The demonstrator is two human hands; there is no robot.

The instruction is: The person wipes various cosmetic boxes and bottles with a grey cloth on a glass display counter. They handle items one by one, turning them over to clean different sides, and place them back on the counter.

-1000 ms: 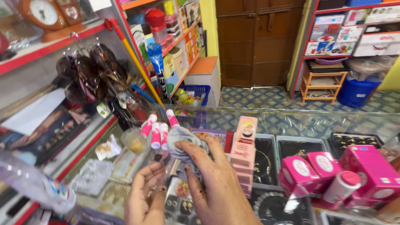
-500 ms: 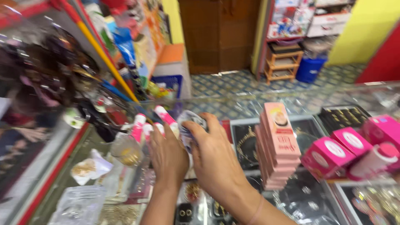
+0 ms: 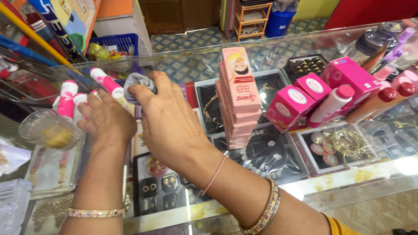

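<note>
Glass display counter (image 3: pixel 348 182), seen from above, jewellery trays showing beneath the glass.

Right hand (image 3: pixel 167 119), centre-left of frame: fingers curled and clenched on a grey cloth (image 3: pixel 138 82), pressing it against the counter top just behind the pink-and-white tubes. Ring on one finger, thin band and a beaded bangle at the wrist.

Left hand (image 3: pixel 106 119), just left of the right one: fingers bent around the pink-and-white tubes (image 3: pixel 104 82), touching them. Whether it actually grips a tube or only steadies the group cannot be told, since the fingertips are hidden behind the knuckles.

Nearby: a clear plastic cup (image 3: pixel 45 129) at far left, tipped on its side. A stack of flat peach-pink boxes (image 3: pixel 239 93) stands upright at centre, just right of the right hand. Further right, bright pink cartons (image 3: pixel 324 89) lie about with white bottles with red caps (image 3: pixel 333 103) leaning on them.

Progress, as a judgement: the wiping appears under way, not finished. The cloth sits in the upper-left patch of the counter, among the tubes. The glass in front of the stacked boxes and under the cartons on the right shows no cloth near it, and those goods stand in place, so that stretch seems left to do.
</note>
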